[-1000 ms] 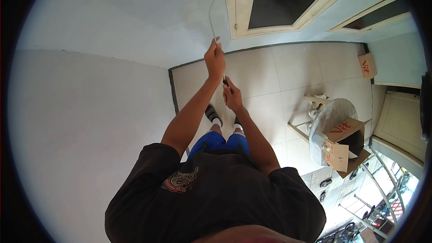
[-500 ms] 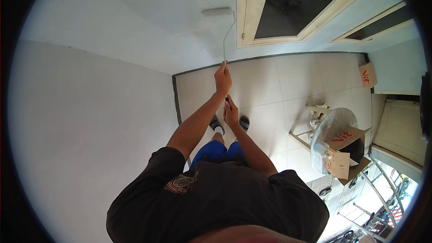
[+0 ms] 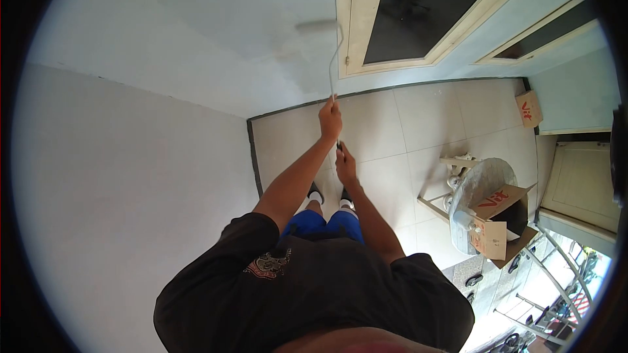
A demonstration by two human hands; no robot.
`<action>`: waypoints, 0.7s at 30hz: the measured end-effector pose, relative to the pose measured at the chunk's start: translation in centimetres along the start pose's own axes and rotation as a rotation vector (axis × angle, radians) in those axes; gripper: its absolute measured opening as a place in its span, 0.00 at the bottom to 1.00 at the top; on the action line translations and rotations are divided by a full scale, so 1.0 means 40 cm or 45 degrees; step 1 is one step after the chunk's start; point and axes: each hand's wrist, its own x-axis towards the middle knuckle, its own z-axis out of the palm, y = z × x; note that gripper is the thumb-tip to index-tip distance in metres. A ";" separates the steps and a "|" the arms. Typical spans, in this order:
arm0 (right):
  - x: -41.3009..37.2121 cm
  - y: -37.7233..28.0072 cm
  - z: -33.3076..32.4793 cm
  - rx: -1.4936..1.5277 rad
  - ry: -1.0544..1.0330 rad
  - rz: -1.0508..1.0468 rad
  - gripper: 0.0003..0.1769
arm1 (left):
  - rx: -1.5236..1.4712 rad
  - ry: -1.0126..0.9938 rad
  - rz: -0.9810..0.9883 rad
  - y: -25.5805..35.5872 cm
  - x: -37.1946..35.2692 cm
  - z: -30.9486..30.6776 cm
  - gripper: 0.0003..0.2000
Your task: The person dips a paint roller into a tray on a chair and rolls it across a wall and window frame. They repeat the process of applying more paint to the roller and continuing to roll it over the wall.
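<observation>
With both hands I hold a paint roller (image 3: 319, 25) on a thin bent metal rod. Its pale cover lies against the wall (image 3: 229, 19), beside the cream window frame, and looks slightly blurred. My left hand (image 3: 330, 119) is closed around the upper part, close to where the rod begins. Lower down, nearer my body, my right hand (image 3: 346, 163) is wrapped round the dark end of the handle. A darker grey patch shows on the wall around and below the roller.
A plain side wall (image 3: 131, 176) rises at my left. On the right, an open cardboard box (image 3: 500, 204) rests on a round table (image 3: 492, 168). Another carton (image 3: 529, 108) is by the far right corner. Metal railings (image 3: 553, 274) stand at lower right, near sandals on the floor.
The roller has moved slightly down the wall. Both hands have shifted a little to the right and downward in view, still gripping it. My feet appear a little lower in view.
</observation>
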 end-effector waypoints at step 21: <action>-0.055 -0.026 0.046 0.044 0.040 0.134 0.24 | -0.039 0.075 -0.068 -0.107 -0.022 -0.016 0.14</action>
